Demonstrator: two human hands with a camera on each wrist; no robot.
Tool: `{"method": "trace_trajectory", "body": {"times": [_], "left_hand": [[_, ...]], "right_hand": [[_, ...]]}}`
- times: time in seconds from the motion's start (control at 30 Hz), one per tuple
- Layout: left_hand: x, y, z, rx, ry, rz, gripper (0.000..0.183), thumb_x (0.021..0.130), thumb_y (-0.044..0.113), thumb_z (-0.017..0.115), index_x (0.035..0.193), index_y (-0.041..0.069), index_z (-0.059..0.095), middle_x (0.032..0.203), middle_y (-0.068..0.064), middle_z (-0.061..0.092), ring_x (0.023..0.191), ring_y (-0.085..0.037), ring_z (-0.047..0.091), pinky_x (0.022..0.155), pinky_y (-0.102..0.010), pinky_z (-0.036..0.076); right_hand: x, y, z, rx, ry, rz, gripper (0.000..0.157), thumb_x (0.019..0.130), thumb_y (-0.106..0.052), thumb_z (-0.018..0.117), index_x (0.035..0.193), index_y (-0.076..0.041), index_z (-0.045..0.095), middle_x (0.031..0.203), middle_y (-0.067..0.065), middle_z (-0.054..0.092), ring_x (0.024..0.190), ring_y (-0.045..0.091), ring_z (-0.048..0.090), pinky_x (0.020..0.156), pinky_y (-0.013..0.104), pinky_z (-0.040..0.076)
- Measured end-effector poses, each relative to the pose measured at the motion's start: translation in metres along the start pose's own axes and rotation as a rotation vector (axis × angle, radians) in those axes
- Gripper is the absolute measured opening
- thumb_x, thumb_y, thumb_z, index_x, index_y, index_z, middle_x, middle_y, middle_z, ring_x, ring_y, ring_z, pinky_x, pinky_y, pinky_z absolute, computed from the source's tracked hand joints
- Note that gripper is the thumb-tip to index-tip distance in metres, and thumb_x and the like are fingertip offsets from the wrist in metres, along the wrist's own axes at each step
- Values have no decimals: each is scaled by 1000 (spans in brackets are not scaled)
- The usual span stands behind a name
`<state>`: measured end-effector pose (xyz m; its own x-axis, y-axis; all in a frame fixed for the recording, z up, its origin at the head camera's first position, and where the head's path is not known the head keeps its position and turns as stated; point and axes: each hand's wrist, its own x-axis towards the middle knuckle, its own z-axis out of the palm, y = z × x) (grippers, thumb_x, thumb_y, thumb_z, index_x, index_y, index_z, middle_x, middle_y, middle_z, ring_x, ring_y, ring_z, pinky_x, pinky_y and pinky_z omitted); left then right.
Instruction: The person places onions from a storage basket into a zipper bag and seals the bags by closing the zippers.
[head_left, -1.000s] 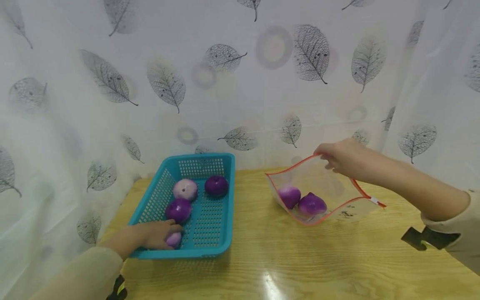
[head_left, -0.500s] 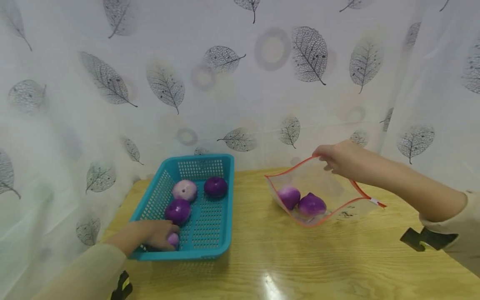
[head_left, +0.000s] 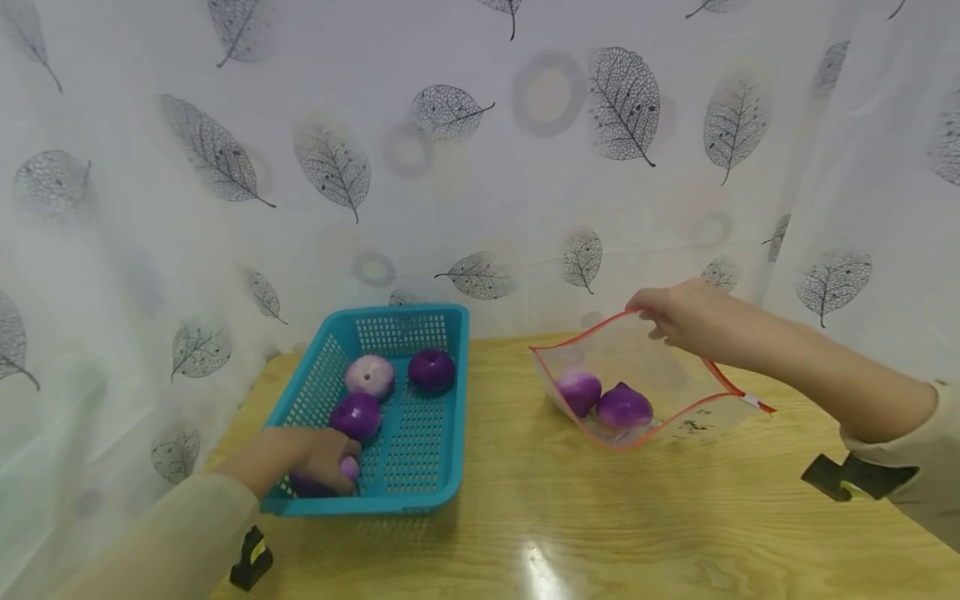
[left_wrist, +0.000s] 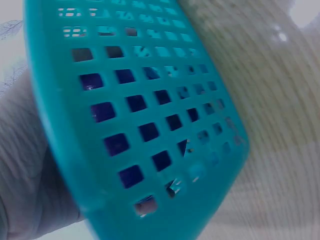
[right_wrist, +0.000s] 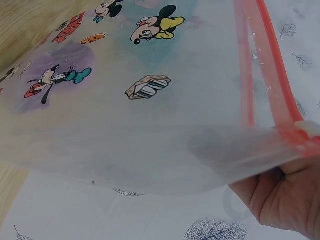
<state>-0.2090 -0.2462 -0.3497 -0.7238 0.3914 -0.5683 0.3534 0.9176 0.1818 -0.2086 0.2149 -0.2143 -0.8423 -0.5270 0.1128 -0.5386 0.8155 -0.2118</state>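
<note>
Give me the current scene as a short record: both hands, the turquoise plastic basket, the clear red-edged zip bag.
Left hand: grips a round purple onion, partly hidden, in the turquoise plastic basket
Basket: three further round onions, two purple, one whitish
Right hand: pinches the red edge of the clear plastic zip bag
Bag: mouth open, two round purple onions inside
Surface: yellow wood-grain table

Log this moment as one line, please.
left hand: curled over onion in turquoise basket | right hand: pinching rim of zip bag | bag: mouth open, two onions inside | basket: three onions farther back
</note>
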Motion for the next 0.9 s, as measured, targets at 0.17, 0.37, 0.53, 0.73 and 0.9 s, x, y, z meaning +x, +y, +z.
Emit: {"method": "trace_trajectory", "body": {"times": [0.17, 0.37, 0.53, 0.73, 0.9], "left_hand": [[-3, 5, -6, 19, 17, 4, 31, 72, 38, 72, 90, 16, 58, 80, 0, 56, 76, -19, 54, 78, -46, 50], [-4, 13, -11, 38, 38, 9, 39, 70, 41, 74, 96, 15, 60, 86, -2, 60, 82, -22, 59, 79, -51, 51], [-8, 29, -17, 47, 36, 35, 38, 70, 41, 74, 98, 19, 62, 87, 1, 61, 82, -20, 61, 76, -46, 53], [-10, 42, -23, 92, 18, 54, 37, 71, 44, 73, 97, 21, 61, 88, 3, 60, 82, -16, 61, 74, -42, 54], [-13, 52, -30, 116, 13, 67, 44, 71, 45, 73, 104, 19, 61, 93, 1, 59, 85, -16, 60, 76, -42, 54]], "right_hand": [[0, 0, 0, 4, 0, -6, 27, 88, 8, 53, 113, 3, 60, 98, 23, 68, 78, 25, 70, 71, 43, 56], [0, 0, 0, 0, 21, -36, 26, 86, 9, 55, 111, 4, 61, 94, 20, 69, 77, 25, 70, 69, 41, 56], [1, 0, 1, -13, 22, -45, 24, 87, 9, 56, 110, 4, 61, 92, 20, 69, 76, 25, 70, 65, 38, 56], [1, 0, 2, -12, 10, -35, 24, 88, 8, 55, 111, 5, 60, 94, 22, 69, 76, 24, 70, 63, 36, 57], [1, -1, 2, -21, 15, -40, 26, 87, 8, 57, 112, 4, 61, 93, 19, 70, 77, 25, 70, 66, 38, 56]]}}
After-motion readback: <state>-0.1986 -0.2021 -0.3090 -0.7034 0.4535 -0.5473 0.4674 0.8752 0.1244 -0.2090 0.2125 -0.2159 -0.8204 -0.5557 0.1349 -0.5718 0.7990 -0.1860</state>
